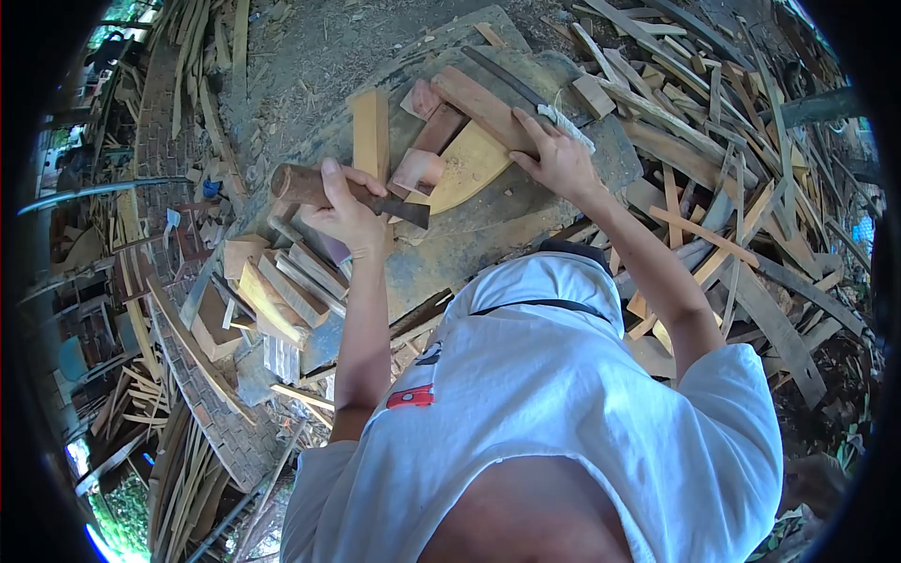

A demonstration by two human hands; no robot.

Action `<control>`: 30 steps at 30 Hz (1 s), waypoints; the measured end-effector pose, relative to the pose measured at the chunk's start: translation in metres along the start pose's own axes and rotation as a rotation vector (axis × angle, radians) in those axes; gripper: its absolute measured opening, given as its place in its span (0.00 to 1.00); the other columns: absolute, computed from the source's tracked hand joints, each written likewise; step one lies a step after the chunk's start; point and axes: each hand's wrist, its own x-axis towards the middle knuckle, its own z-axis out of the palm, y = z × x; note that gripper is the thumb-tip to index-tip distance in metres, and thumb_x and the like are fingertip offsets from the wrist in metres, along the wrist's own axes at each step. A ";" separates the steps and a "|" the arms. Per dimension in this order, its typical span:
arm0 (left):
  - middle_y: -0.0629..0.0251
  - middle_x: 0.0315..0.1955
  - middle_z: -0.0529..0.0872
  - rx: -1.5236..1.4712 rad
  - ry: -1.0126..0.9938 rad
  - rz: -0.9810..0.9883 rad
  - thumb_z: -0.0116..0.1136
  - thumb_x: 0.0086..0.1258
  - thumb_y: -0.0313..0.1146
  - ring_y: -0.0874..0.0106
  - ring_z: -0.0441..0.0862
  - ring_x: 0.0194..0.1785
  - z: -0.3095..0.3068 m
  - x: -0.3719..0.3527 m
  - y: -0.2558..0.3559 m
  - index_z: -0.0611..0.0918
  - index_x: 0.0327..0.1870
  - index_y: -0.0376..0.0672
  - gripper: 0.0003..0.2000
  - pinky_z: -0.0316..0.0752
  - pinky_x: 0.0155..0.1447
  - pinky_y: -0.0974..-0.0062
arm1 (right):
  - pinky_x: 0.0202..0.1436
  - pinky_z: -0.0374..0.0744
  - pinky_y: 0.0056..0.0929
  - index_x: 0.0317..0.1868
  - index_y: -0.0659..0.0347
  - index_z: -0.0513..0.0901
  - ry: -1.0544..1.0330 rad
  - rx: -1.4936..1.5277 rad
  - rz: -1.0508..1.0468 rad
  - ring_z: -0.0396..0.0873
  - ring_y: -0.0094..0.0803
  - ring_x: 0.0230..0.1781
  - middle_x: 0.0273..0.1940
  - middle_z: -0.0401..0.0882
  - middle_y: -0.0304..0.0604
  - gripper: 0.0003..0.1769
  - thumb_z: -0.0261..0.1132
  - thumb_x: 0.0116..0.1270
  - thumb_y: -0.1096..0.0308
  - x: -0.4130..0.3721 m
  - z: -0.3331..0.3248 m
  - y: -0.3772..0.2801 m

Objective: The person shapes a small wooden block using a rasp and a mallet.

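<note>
chopper sits clenched in the left hand, while the right hand, fingers spread, pins a reddish plank on the worn block. keeping those fingers clear of the blade looks wise.

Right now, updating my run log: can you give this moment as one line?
left hand: grips wooden-handled tool | right hand: on reddish plank | under: grey slab

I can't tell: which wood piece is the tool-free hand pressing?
The long reddish plank under the right hand; left hand grips the tool; pinkish blocks beside lie untouched.
</note>
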 end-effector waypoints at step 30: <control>0.57 0.42 0.70 1.053 -0.952 0.170 0.69 0.44 0.26 0.58 0.73 0.48 -0.025 -0.009 -0.053 0.72 0.62 0.47 0.37 0.70 0.58 0.67 | 0.38 0.77 0.30 0.41 0.63 0.82 -0.036 0.872 -0.043 0.80 0.31 0.30 0.32 0.83 0.45 0.19 0.69 0.57 0.56 0.012 -0.066 -0.060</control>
